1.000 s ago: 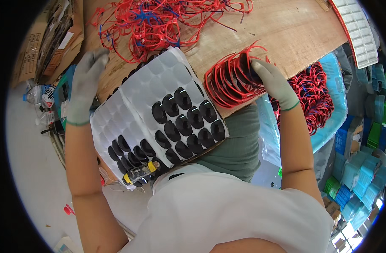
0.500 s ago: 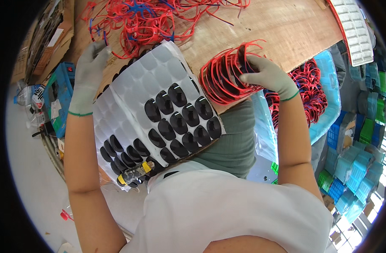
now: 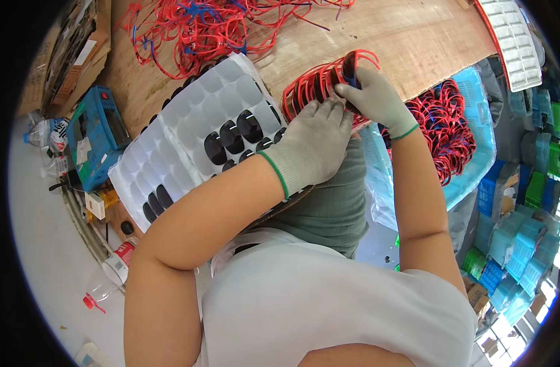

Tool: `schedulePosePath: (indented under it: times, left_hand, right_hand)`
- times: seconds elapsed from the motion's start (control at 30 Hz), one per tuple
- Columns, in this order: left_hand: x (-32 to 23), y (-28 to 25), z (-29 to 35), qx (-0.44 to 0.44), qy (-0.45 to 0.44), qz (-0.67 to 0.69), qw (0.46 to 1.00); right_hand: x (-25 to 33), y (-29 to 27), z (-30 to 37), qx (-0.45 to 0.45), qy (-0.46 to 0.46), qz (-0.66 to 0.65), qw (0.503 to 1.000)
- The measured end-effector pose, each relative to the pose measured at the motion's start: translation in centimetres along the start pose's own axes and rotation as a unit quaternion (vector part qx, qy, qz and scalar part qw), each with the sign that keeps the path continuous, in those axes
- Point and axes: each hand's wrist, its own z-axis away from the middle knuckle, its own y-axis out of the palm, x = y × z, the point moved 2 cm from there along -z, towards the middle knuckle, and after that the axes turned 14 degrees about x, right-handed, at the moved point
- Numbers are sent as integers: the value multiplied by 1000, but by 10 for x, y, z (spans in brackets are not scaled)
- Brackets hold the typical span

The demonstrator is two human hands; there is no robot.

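Observation:
A nested row of red-framed sunglasses [image 3: 310, 85] with dark lenses lies at the table's near edge. My right hand [image 3: 378, 101], in a pale knit glove, grips its right end with thumb and fingers. My gloved left hand [image 3: 317, 140] reaches across to the near side of the row, its fingers pressed together against the frames; its thumb is hidden. Under my left forearm, a white moulded tray [image 3: 212, 92] rests tilted, partly over my lap. Dark sunglass lenses [image 3: 232, 136] sit in some of its pockets; my arm covers others.
A tangled heap of red and blue frames [image 3: 194, 30] lies on the wooden table [image 3: 378, 37]. At right stands a light-blue crate [image 3: 483, 122] full of red frames. A blue box [image 3: 96, 140], cardboard [image 3: 78, 55] and a bottle [image 3: 118, 263] are at left.
My left hand has left the frame heap and crossed right to the sunglasses row. The tray has shifted left; the yellow-and-black tool on it is now out of sight. My right hand stays on the row.

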Motion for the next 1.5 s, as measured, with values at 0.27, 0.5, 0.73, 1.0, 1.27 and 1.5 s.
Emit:
schedulePosePath:
  times: [0.27, 0.5, 0.73, 1.0, 1.27, 1.5]
  left_hand:
    - [-4, 4, -2, 13, -11, -34, 999]
    - [5, 1, -1, -3, 18, -7, 1000]
    - [17, -14, 17, -61, 60, 30, 996]
    - [117, -51, 127, -343, 44, 92, 934]
    - [393, -68, 135, -359, -341, 15, 869]
    - [573, -54, 42, -234, -457, 152, 845]
  right_hand:
    - [-14, 27, -17, -30, -29, -154, 987]
    - [-7, 17, -12, 23, -11, -184, 983]
    - [-11, 9, -17, 26, -52, -154, 986]
    - [13, -1, 8, -102, -46, -110, 988]
    - [12, 10, 70, -312, 18, -64, 948]
    - [7, 105, 191, -161, 51, 104, 980]
